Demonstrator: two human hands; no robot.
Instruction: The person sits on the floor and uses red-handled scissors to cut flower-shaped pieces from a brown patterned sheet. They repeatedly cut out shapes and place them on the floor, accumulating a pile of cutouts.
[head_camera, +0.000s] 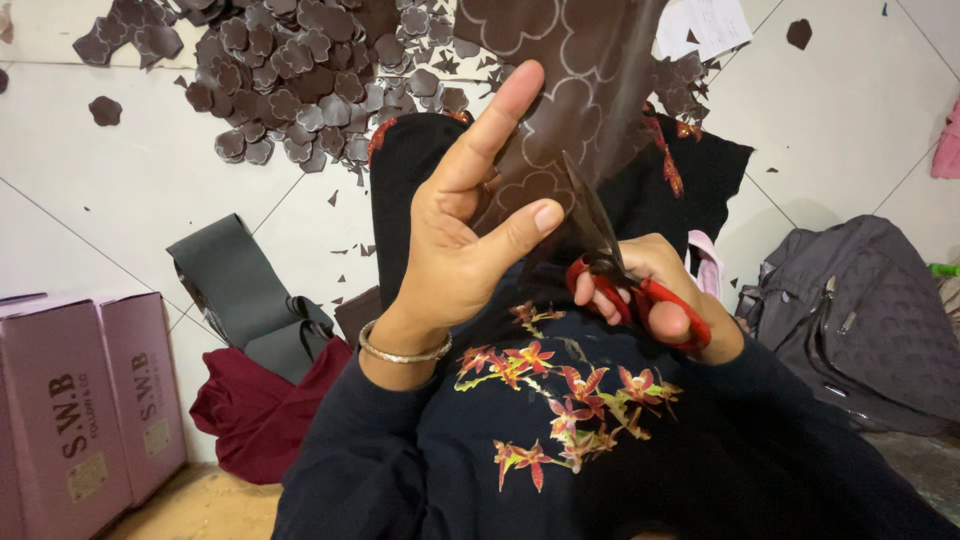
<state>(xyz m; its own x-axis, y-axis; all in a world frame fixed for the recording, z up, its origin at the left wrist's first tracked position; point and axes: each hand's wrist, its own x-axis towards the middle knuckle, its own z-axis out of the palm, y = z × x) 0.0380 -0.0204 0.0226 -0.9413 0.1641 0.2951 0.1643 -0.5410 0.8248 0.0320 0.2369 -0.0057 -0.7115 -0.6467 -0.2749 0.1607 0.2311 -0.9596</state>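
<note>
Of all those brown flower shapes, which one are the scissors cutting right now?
The outlined flower at the bottom edge of the brown sheet held by the left hand, where the scissors meet it. The others lie cut out in the pile on the floor.

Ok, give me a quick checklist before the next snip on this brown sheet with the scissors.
1. Left hand holds the brown sheet marked with white flower outlines: ok.
2. Right hand grips the red-handled scissors: ok.
3. Blades on a drawn outline: cannot tell.
4. Left fingertips away from the blades: not ok, thumb is close.
5. Pile of cut brown flower pieces out of the way on the white tiled floor: ok.
</note>
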